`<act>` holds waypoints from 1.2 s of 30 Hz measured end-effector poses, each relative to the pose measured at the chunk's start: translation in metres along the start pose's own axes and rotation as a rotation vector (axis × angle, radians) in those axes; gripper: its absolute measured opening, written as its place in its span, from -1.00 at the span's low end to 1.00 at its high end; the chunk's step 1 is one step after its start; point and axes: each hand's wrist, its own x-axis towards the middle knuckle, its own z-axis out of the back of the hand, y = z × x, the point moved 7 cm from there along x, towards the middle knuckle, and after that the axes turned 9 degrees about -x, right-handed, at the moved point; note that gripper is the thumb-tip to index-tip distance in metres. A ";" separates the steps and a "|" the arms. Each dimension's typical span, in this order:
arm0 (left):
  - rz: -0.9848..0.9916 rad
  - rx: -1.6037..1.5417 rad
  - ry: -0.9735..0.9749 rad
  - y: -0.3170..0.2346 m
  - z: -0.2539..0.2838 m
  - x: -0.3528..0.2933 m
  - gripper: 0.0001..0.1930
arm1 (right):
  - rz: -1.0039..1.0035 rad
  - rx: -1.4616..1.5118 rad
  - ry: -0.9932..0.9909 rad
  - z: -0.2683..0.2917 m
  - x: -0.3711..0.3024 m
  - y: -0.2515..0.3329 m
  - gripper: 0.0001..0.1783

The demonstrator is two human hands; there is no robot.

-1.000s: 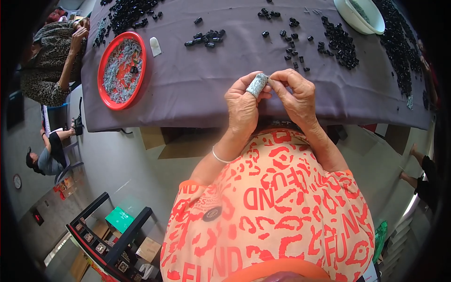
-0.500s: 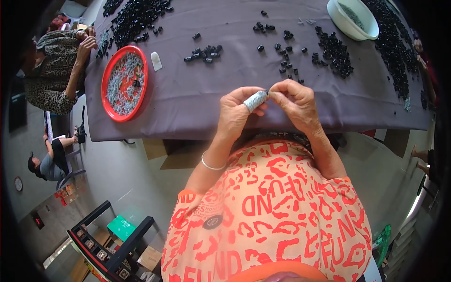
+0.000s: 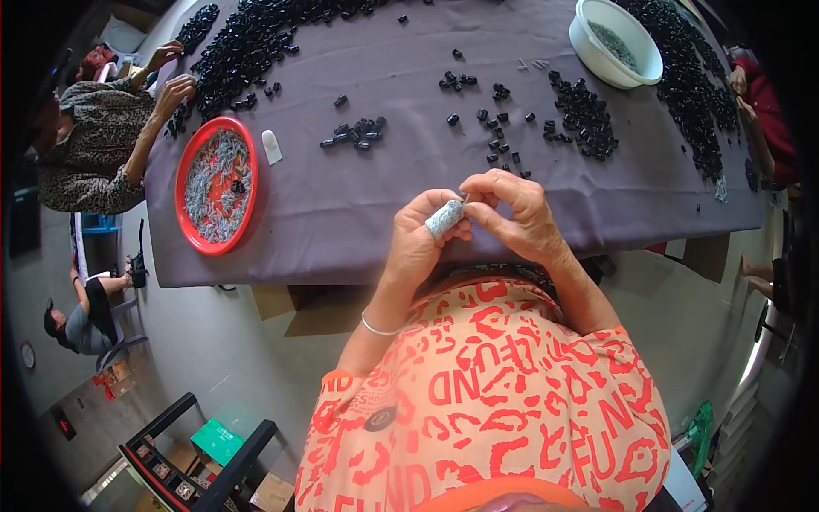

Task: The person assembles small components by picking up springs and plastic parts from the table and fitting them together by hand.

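Observation:
Both of my hands meet above the near edge of the cloth-covered table. My left hand [image 3: 416, 235] is closed, and one digit wears a pale grey wrap [image 3: 444, 219]. At the tip of that wrap a small dark piece [image 3: 463, 197] shows, pinched and mostly hidden by fingers. My right hand [image 3: 520, 215] touches it there, thumb and forefinger pressed together; what they hold is too small to make out. Beyond my hands lie loose small black cylindrical parts [image 3: 358, 131], with more [image 3: 587, 119] to the right.
A red basin [image 3: 181, 183] of thin grey pieces stands left, beside a white finger-shaped cover [image 3: 271, 147]. A pale bowl [image 3: 621, 78] of grey bits sits far right. Long heaps of black parts [image 3: 247, 51] line the dark cloth [image 3: 341, 222]. People sit at both sides, hands near the heaps.
The view has shifted, so the table sits lower in the picture. My hands stay together at the wrapped digit, the right fingers bent more over its tip.

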 end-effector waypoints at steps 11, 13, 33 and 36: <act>-0.027 -0.019 0.041 0.000 0.002 0.000 -0.83 | 0.023 -0.583 -0.408 0.072 0.054 -0.051 -0.91; -0.024 0.006 0.036 0.000 -0.001 0.000 -0.83 | 0.078 -0.649 -0.342 0.068 0.067 -0.059 -0.88; -0.042 0.007 0.067 0.000 0.003 -0.003 -0.79 | -0.305 0.691 -0.206 0.039 0.024 -0.060 -0.87; -0.037 0.010 0.040 -0.001 0.001 -0.003 -0.78 | -0.295 1.060 -0.174 0.025 0.010 -0.061 -0.86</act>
